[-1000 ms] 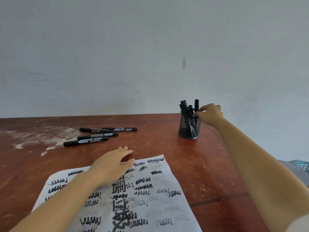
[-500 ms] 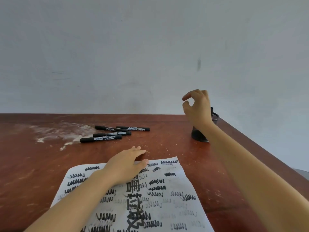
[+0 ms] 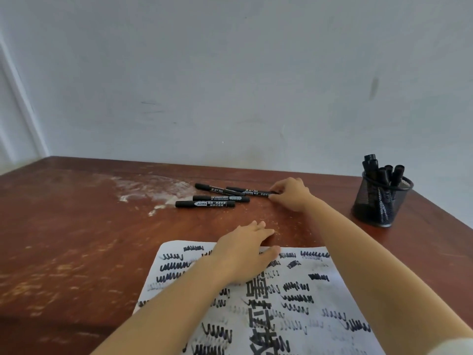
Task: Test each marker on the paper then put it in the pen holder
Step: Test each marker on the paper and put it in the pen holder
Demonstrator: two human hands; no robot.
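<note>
Four black markers (image 3: 217,197) lie loose on the wooden table (image 3: 76,239), close together toward its far side, their barrels roughly side by side with white labels facing up. The right hand (image 3: 290,194) reaches over to the one lying farthest right (image 3: 252,192), thumb and fingertips pinched around its near end while the rest of the barrel lies flat on the wood. Nearer the person, a sheet of paper (image 3: 320,290) covered in black scribbles and large printed characters lies flat; the left hand (image 3: 247,254) rests palm down on its far edge, fingers spread loosely and holding nothing, the fingertips reaching past the sheet onto bare wood. At the right side of the table, well apart from the loose markers, stands a black mesh pen holder (image 3: 381,201), upright near the table's edge. Several black markers (image 3: 381,171) stand in it, leaning at slight angles with their capped ends above the rim. A pale whitish smear (image 3: 143,187) marks the wood left of the loose markers.
</note>
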